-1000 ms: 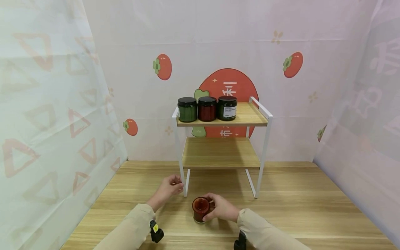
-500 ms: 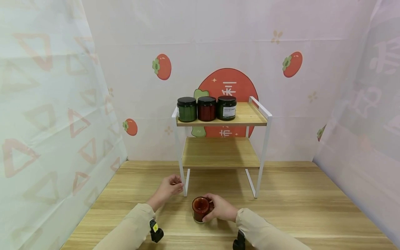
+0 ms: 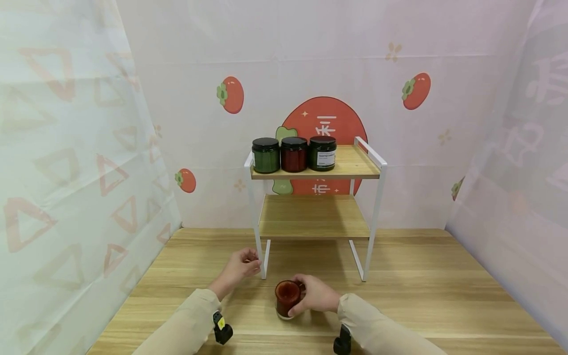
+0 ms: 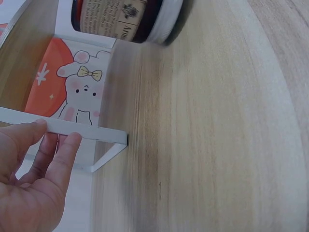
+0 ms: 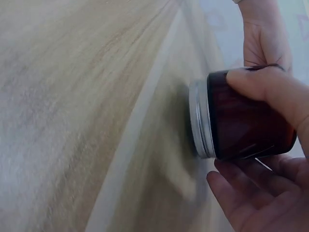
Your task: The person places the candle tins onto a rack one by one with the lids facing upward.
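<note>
A dark red glass jar (image 3: 286, 303), with a printed label (image 4: 112, 18) and a silver band (image 5: 201, 118) at its lower end, is held by my right hand (image 3: 316, 294). The thumb and fingers grip it from the right, close over the table. Its upper end shows a reddish recessed base in the head view. My left hand (image 3: 239, 268) pinches the white front left leg (image 4: 87, 129) of a small shelf between thumb and fingertips. The left wrist view shows the thumb on one side of that leg.
The two-tier shelf has a bare wooden lower board (image 3: 314, 217). On its top board (image 3: 355, 160) a green jar (image 3: 266, 157), a red jar (image 3: 294, 155) and a labelled dark green jar (image 3: 322, 154) stand in a row at the left. A wooden table (image 3: 421, 296) lies beneath.
The dark red jar and my right hand have shifted slightly to the right, and more of the jar's pale lower band shows. My left hand stays at the shelf leg.
</note>
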A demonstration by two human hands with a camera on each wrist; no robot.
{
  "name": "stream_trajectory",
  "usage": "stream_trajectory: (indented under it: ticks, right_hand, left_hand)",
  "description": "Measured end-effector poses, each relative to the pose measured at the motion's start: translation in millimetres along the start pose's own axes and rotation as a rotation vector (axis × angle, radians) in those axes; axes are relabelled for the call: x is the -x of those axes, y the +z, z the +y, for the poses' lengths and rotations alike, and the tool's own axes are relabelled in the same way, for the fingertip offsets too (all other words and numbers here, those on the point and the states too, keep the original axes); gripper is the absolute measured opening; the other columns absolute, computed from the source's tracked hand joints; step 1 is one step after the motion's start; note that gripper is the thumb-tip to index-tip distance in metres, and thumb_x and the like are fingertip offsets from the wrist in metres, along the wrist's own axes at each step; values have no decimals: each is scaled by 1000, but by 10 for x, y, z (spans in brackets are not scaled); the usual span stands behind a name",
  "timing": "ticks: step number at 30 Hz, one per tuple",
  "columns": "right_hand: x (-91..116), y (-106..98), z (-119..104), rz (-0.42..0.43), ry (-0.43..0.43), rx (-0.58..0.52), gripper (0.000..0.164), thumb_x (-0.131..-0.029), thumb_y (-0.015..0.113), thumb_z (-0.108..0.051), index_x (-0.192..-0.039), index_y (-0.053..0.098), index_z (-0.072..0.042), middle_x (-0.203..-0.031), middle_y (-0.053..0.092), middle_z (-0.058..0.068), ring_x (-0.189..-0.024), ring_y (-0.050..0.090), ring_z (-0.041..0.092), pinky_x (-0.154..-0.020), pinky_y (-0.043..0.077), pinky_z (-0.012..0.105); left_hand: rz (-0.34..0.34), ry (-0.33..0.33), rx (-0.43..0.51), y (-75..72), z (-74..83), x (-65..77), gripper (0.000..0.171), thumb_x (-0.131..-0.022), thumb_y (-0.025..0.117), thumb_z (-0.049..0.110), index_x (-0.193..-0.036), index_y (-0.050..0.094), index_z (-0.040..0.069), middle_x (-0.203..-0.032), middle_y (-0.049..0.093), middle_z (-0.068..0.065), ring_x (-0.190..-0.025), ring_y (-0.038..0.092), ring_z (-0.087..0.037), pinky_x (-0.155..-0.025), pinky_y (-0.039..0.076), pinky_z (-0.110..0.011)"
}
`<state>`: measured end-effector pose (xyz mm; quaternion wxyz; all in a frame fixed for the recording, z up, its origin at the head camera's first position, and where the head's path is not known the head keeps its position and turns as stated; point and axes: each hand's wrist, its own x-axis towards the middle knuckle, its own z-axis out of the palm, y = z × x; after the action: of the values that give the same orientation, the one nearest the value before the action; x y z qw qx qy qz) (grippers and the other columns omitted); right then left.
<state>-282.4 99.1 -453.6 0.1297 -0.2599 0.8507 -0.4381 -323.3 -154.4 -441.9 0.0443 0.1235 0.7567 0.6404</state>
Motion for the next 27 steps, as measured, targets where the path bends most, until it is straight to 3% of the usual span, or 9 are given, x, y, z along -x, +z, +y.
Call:
stream_trajectory:
  ticks: [7, 17, 24, 27]
  right_hand:
    - [127, -112, -97, 73, -44, -38, 57, -68, 84, -23, -114, 56, -7, -105, 64, 1, -96, 61, 15, -83, 52, 28]
    - [276, -318, -272, 201, -139, -265, 59, -76, 80, -10, -124, 47, 3, -120, 57, 17, -106, 60, 21, -85, 54, 17]
    - [342, -448, -313, 220, -175, -278, 66, -77, 78, -6, -132, 42, 4, -124, 50, 23, -104, 56, 19, -83, 56, 21]
    - [369, -498, -302, 234, -179, -228, 66, -78, 79, -9, -133, 44, 1, -124, 52, 21, -106, 56, 19, -86, 54, 22]
  left_hand:
    - [-1, 5, 3, -2, -5, 3, 18, -94, 58, -2, -107, 52, -12, -91, 57, -8, -90, 61, -23, -84, 60, -31]
    - [-3, 8, -7, -6, 15, 20, 19, -94, 59, 0, -107, 53, -12, -91, 57, -9, -88, 61, -21, -85, 60, -33]
    - [-4, 4, -4, 0, 16, 26, 19, -94, 59, 0, -107, 53, -12, -91, 57, -9, -87, 60, -19, -84, 60, -34]
    - [3, -1, -3, 0, 18, 24, 19, -94, 59, 0, -107, 53, -12, -91, 57, -9, -86, 60, -18, -84, 60, -33]
